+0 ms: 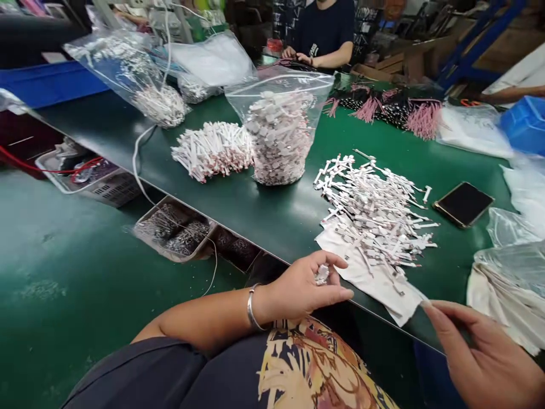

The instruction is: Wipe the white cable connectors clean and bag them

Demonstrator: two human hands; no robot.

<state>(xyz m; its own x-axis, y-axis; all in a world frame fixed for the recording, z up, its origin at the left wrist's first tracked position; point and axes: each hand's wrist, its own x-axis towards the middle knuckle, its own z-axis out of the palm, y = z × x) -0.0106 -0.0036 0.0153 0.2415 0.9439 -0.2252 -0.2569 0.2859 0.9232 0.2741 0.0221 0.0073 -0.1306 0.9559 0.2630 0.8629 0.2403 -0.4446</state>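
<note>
Small white pieces lie between the curled fingers and palm of my left hand (pixel 304 287), whose thumb and index finger are apart above the table's edge. My right hand (pixel 481 346) pinches something thin and pale at the corner of a white cloth (pixel 383 292); whether it is the cloth or a separate piece is hard to tell. A loose pile of small white pieces with thin leads (pixel 378 210) rests partly on the cloth. Behind it, a clear bag full of similar pieces (pixel 281 139) stands upright, beside a neater stack of white strips (pixel 213 150).
A phone (pixel 464 203) lies right of the pile, near plastic bags and fabric (pixel 506 295). Pink and black wire bundles (pixel 383 108) lie farther back. More filled bags (pixel 159 105) are at the left, above a bin (pixel 174 227). A person (pixel 326 34) sits across the table.
</note>
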